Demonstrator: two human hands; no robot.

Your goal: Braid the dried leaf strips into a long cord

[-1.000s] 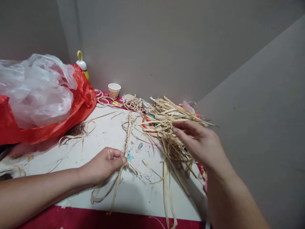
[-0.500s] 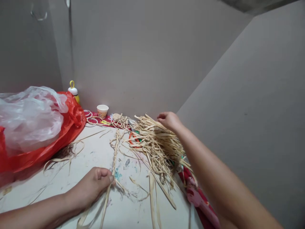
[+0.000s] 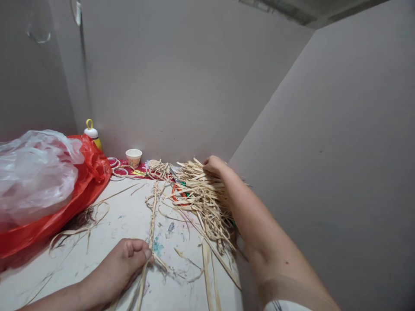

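Observation:
My left hand [image 3: 131, 261] pinches the lower end of a braided straw cord [image 3: 153, 216] between thumb and fingers. The cord runs away from me across the white tabletop, and loose straw strips [image 3: 141, 289] trail below the hand. At the far right, my right hand [image 3: 214, 165] has its fingers closed on straw strips at the top of a large heap of straw [image 3: 210, 198]. Which strips it grips is hard to make out. Scissors with orange handles [image 3: 177, 194] lie partly under the heap's left side.
On the left, a red plastic bag [image 3: 97, 160] holds a clear plastic bag [image 3: 35, 168]. Behind stand a yellow and white bottle [image 3: 92, 133] and a paper cup [image 3: 133, 158]. A coil of straw cord [image 3: 158, 168] lies by the cup. Grey walls [image 3: 162, 86] enclose the table [image 3: 119, 229].
My right hand has come down onto the top of the straw heap, its forearm now across the heap's right side. My left hand still pinches the cord. The view has shifted slightly.

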